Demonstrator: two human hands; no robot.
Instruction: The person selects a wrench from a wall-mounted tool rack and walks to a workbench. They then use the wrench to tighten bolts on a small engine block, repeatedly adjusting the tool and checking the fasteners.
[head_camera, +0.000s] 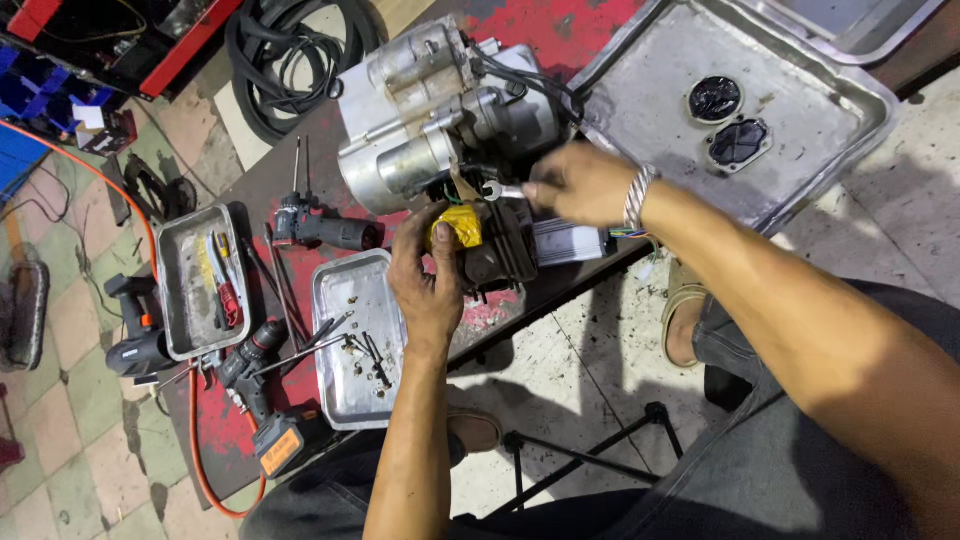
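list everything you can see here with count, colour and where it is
grey metal engine block: 1, silver-grey, bench centre
yellow-taped part: 1, yellow, under left fingers
small steel wrench: 1, silver, in right hand
small steel trays: 2, silver, bench left, holding tools and screws
large steel tray: 1, silver, top right, two black caps
cordless drills: 3, black, around the small trays
black hose coil: 1, top left
left hand: on the yellow-taped part
right hand: gripping the wrench
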